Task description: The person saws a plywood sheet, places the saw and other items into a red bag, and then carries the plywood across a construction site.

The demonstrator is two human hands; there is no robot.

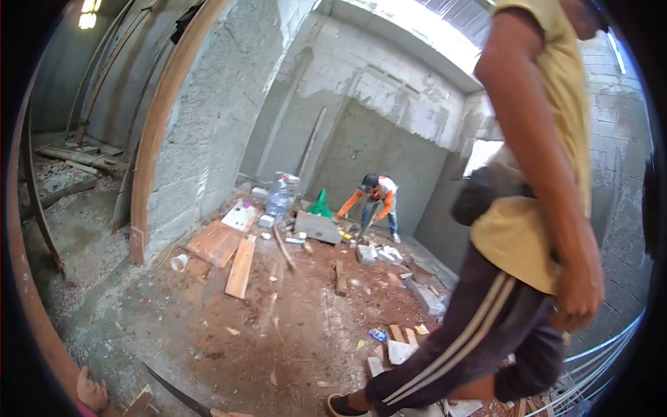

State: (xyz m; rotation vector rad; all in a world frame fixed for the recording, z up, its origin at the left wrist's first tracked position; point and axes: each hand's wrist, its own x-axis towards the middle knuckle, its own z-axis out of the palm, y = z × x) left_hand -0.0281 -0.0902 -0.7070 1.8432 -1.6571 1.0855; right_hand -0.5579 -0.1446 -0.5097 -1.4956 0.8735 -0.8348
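Note:
At the bottom left edge, my left hand (92, 390) has its fingers curled at the edge of a long wooden board (43, 337), which looks bowed through the lens. A bit of pink sleeve shows below this hand. To its right, a dark, narrow, curved strip (177, 393) like a blade rises from the bottom edge; whatever holds it is out of frame. Small wood pieces (139, 403) lie between the two. My right hand does not appear.
A person in a yellow shirt (570, 118) walks close by on the right. Farther back, another person (379, 194) bends over rubble. Planks (241, 267), a large plastic bottle (278, 198), blocks (425, 295) and a white cup (179, 263) lie on the dirt floor. A wooden post (149, 153) stands left.

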